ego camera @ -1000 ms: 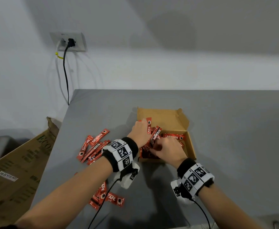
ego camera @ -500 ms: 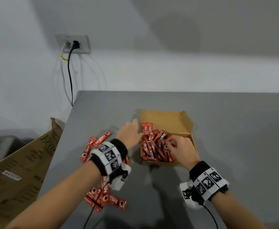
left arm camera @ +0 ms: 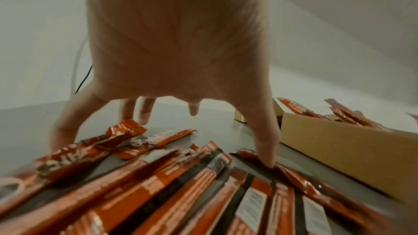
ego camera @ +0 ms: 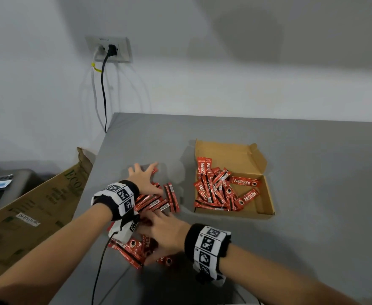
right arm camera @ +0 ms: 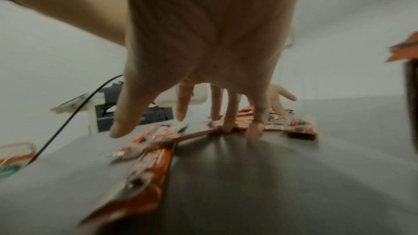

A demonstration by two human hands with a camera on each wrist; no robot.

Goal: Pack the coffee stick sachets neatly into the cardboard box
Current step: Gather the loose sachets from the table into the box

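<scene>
An open cardboard box [ego camera: 246, 150] lies on the grey table [ego camera: 312, 172] with a loose heap of red coffee stick sachets [ego camera: 215, 190] in its left half. More sachets [ego camera: 158, 201] lie on the table left of the box, and another pile [ego camera: 130, 249] lies nearer me. My left hand [ego camera: 144, 179] is spread flat over the upper loose sachets [left arm camera: 181, 185], its thumb tip touching one; the box [left arm camera: 339, 142] stands to its right. My right hand [ego camera: 165, 230] lies with straight fingers [right arm camera: 228, 124] on the nearer sachets [right arm camera: 144, 163]. Neither hand holds anything.
A large brown carton [ego camera: 33, 208] leans beside the table's left edge. A wall socket [ego camera: 110, 49] with a black cable [ego camera: 103, 89] is on the wall behind. A thin black wire [ego camera: 99, 271] runs from my left wrist camera.
Both hands have left the box and moved left and toward me onto the loose sachets on the table. The sachets they were arranging stay in the box.
</scene>
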